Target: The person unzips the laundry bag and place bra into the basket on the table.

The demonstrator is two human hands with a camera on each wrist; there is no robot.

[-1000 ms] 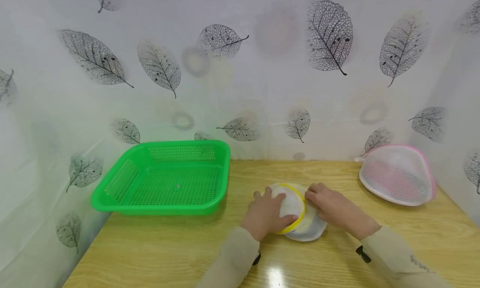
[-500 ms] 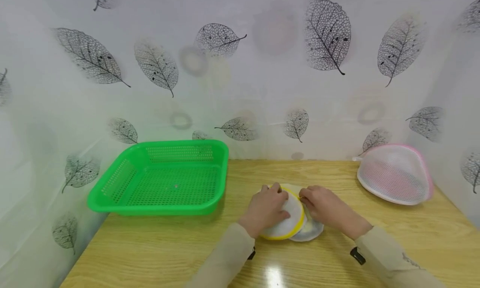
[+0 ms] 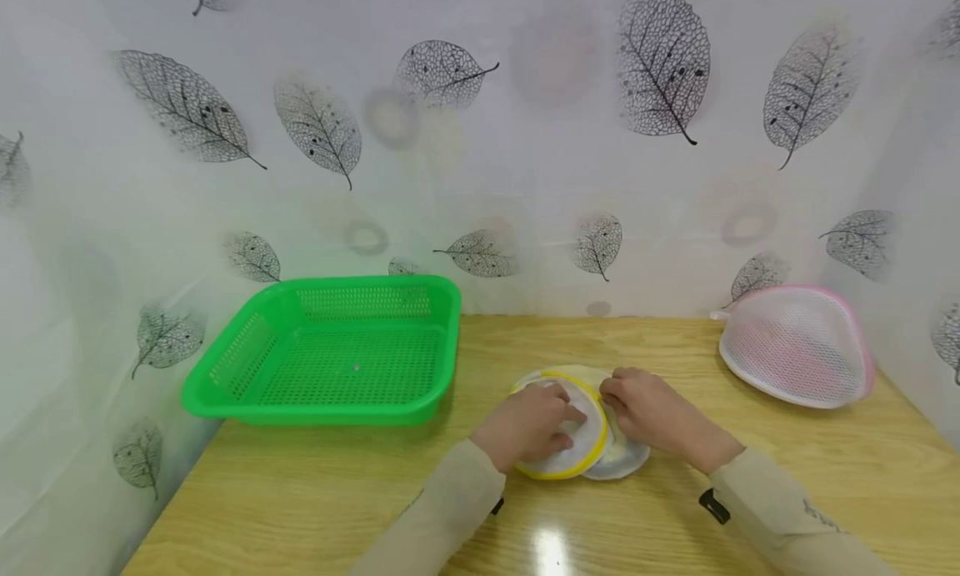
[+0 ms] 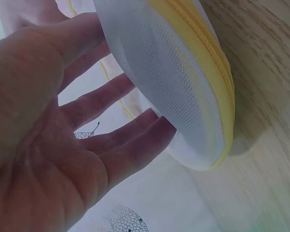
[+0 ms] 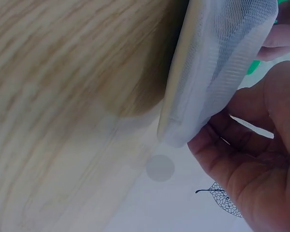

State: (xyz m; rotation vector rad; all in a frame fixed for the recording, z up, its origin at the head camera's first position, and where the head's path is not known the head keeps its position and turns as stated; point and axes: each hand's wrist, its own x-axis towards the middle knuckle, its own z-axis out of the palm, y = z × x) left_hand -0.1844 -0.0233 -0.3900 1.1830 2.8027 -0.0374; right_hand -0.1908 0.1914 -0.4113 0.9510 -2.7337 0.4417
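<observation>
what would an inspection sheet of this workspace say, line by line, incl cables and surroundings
surface: wood-grain table, a bright reflection near the person
job's things: yellow-rimmed mesh bag under the hands; pale mesh shows past its right edge, unclear if a separate piece
clutter: green basket on the left, a small speck inside; pink-edged mesh bag on the right
left hand: over the yellow-rimmed mesh bag, fingers touching the mesh
right hand: pinches that bag's edge
cables: nothing seen
surroundings: leaf-printed white sheet behind the table and at both sides
</observation>
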